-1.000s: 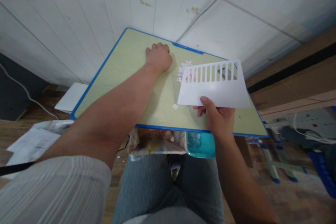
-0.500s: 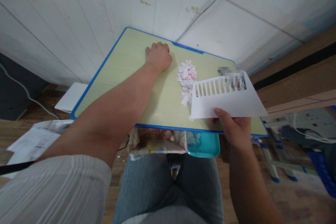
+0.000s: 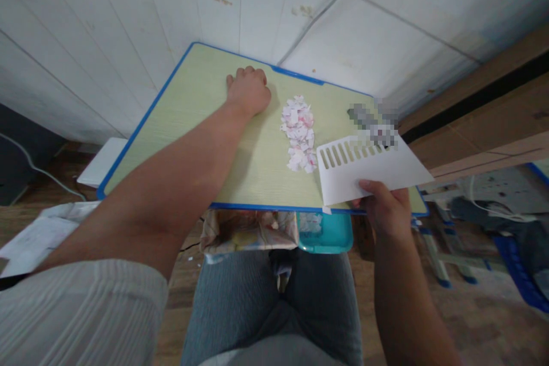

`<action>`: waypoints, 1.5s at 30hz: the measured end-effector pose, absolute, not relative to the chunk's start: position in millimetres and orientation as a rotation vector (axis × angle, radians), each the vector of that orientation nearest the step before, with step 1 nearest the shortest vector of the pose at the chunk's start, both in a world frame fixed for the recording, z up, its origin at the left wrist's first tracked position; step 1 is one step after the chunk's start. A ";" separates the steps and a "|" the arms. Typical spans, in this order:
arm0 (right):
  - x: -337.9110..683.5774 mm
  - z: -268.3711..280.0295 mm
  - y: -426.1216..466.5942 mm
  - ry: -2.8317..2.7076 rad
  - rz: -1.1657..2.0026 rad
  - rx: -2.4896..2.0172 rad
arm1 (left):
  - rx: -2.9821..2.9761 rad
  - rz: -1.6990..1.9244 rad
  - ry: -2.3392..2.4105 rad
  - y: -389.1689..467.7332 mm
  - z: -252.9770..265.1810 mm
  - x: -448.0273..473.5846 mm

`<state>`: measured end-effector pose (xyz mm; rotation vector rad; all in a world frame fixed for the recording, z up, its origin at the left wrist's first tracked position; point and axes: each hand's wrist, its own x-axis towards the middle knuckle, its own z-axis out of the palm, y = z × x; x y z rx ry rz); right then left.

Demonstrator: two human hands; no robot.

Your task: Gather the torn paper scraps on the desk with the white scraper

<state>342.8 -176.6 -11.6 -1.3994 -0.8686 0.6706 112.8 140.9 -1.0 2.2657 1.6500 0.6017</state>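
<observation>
My right hand (image 3: 388, 206) grips a white slotted sheet (image 3: 360, 177) by its near edge, thumb on top. A row of long slots runs along the sheet's far side, and a pixelated patch covers part of it. Left of the sheet, a pile of torn white and pinkish paper scraps (image 3: 299, 134) lies on the pale yellow-green table (image 3: 253, 177). My left hand (image 3: 249, 90) rests on the tabletop, left of the pile, with curled fingers and its palm hidden; nothing shows in it. A small white scrap (image 3: 326, 210) is at the sheet's near corner.
Below the table's near edge are a turquoise tray (image 3: 338, 240) with pale scraps in it and a patterned fabric-like container (image 3: 253, 234). White panelled walls stand behind. Cardboard boxes (image 3: 480, 120) border the right side, and white papers (image 3: 38, 234) lie at lower left.
The white slotted sheet has tilted and drawn back toward me, off the paper pile, which now shows whole. My left hand stays at its place on the table; the view has shifted slightly.
</observation>
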 end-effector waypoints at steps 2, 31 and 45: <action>342.8 -10.6 -176.9 -0.844 0.676 -1.384 | 2.263 0.602 1.649 141.0 -1.3 113.2; 304.1 -4.5 -161.7 -1.080 0.453 -1.466 | 2.287 0.560 1.685 133.3 5.5 114.8; 292.3 -3.6 -173.5 -1.140 0.536 -1.486 | 2.261 0.637 1.631 137.9 0.6 112.9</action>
